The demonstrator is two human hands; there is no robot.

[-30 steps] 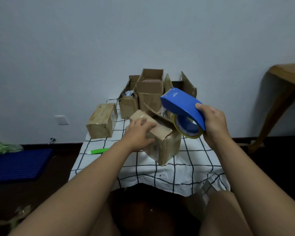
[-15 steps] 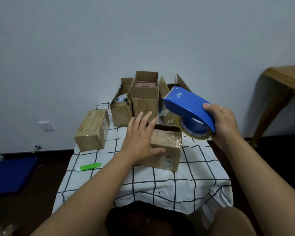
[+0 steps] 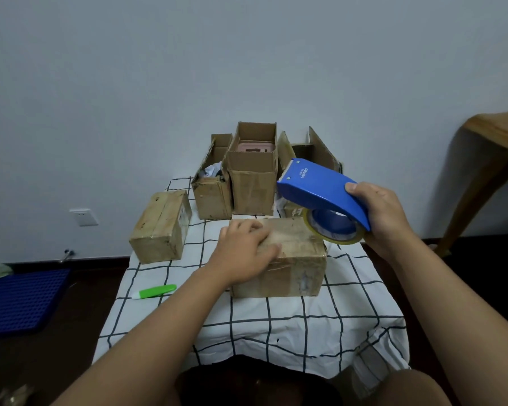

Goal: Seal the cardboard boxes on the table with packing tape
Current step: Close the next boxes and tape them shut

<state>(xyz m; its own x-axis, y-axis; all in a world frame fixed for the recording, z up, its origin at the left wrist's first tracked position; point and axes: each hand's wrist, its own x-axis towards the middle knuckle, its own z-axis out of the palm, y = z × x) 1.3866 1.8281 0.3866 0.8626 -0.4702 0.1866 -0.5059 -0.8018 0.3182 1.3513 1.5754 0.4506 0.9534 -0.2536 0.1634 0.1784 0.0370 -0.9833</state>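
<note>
A closed cardboard box (image 3: 296, 265) lies in the middle of the small table (image 3: 276, 326), which wears a white checked cloth. My left hand (image 3: 244, 250) rests on the box's top left part, fingers spread over the flaps and thumb along the front edge. My right hand (image 3: 384, 218) grips a blue tape dispenser (image 3: 320, 191) with a roll of clear tape, held just above the box's right rear corner. A taped box (image 3: 162, 227) sits at the left. Behind stand open boxes: a short one (image 3: 211, 189), a tall one (image 3: 254, 177) and one mostly hidden by the dispenser (image 3: 314, 148).
A green utility knife (image 3: 156, 291) lies on the cloth left of the box. A blue plastic mat (image 3: 18, 300) is on the floor at left, a wall socket (image 3: 84, 216) above it. A wooden table (image 3: 496, 153) stands at the right. My knees sit below the table's front edge.
The box has been laid flat with its flaps down, and my left hand has gone from hovering to resting on its top. The dispenser has dropped closer to the box's right side.
</note>
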